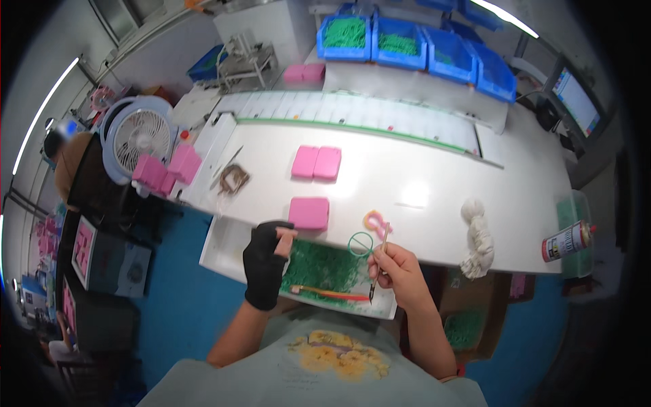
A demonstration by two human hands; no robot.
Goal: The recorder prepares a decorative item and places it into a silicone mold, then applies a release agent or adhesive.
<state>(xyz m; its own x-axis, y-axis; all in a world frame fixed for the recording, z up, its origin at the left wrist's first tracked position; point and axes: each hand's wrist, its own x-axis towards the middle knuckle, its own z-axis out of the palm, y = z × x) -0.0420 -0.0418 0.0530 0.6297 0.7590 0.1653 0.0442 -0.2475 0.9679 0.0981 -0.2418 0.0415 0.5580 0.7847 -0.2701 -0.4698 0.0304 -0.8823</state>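
We had the thin tool (384,237) aslant, right of the lone pink block (309,214), dark tip down over the open drawer (224,249). Our right hand (401,273) pinched it b/w thumb & fingers. A green ring (361,244) w/ crossbar sat b/w block & that hand, just beside the fingers; couldn't tell if touching. Our left hand (266,261), in a black glove (260,285), was at the block's near-left corner, fingers bent in; couldn't tell if it gripped anything.

The tabletop (437,227) edge ran just our side of the block, drawer below it w/ green bits (319,264) & a red-handled brush (339,294). A pink-yellow loop (378,225) lay right of the block, nr that edge. Room to move: wide stretch right of the block, up to the white bundle (480,237); also a gap b/w block & paired pink blocks (327,164) beyond.

Surface = white, w/ glare right of & beyond the block. Room: blue bins (400,62) well beyond the block, fan (142,139) far left, monitor (576,102) & can (567,241) far right, blue floor (183,258) lower left.
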